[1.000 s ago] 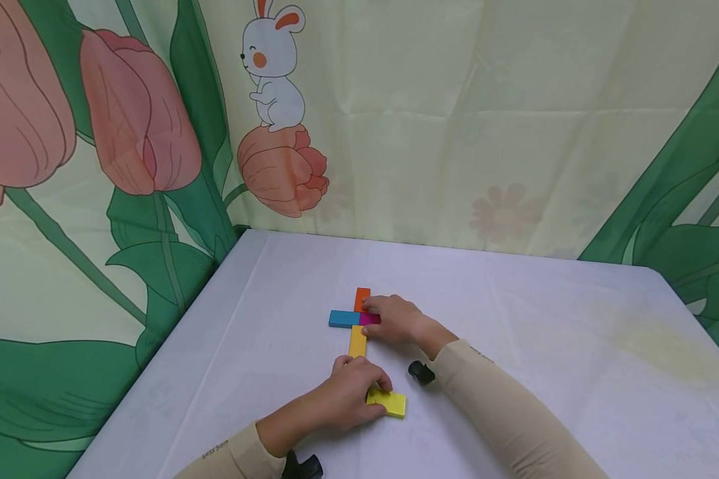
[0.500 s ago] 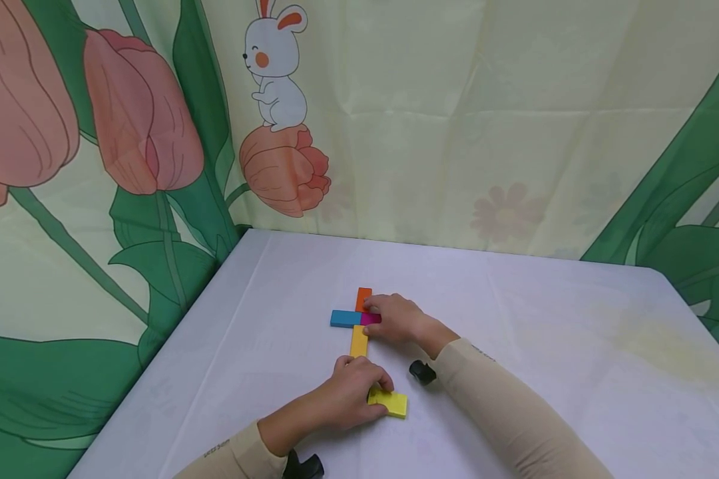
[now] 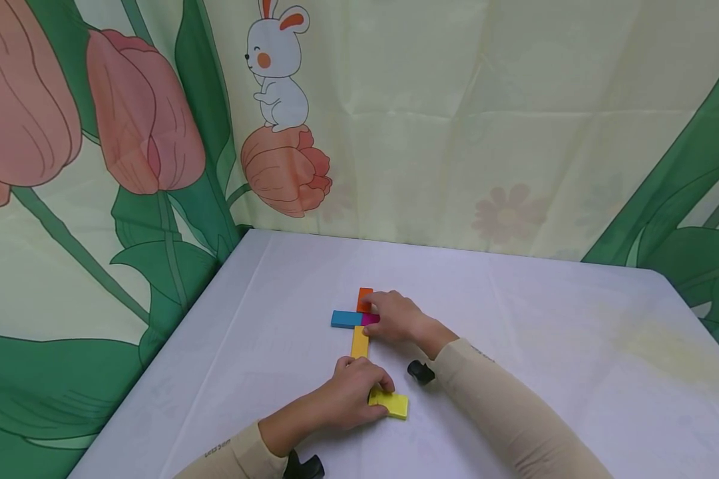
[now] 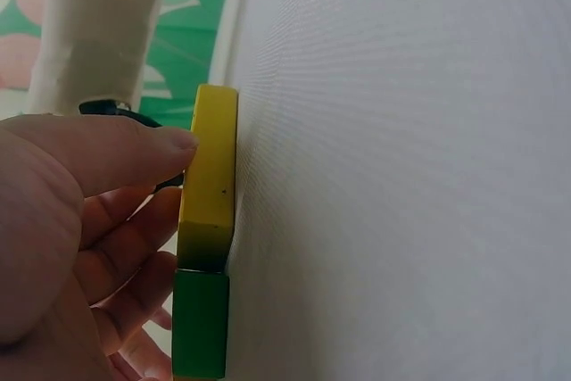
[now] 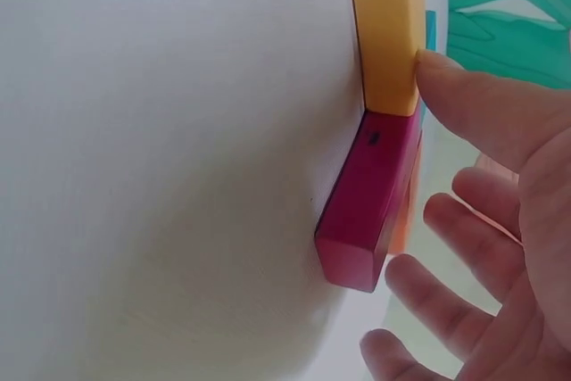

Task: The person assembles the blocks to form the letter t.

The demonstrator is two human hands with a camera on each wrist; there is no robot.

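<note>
My left hand [image 3: 350, 394] holds a yellow wooden block [image 3: 398, 405] between thumb and fingers. In the left wrist view a green block [image 4: 200, 323] meets the yellow block's end; the hand hides it from the head view. My right hand [image 3: 399, 320] bridges a magenta block [image 3: 369, 319]. Its thumb touches an amber block [image 5: 393, 33], and a fingertip lies at an orange block [image 3: 364, 299]. A blue block [image 3: 345, 319] lies end to end with the magenta one. The right wrist view shows the other fingers loose, apart from the magenta block.
All the blocks lie on a white-covered table [image 3: 515, 306]. Black wrist-camera parts show under the right wrist [image 3: 421, 372] and left wrist [image 3: 303, 467]. Behind the table hangs a curtain [image 3: 419, 133] printed with tulips and a rabbit.
The head view drifts slightly, shifting the scene a little to the right. My right hand's fingers rise very slightly at the orange block. Blocks and left hand keep their places.
</note>
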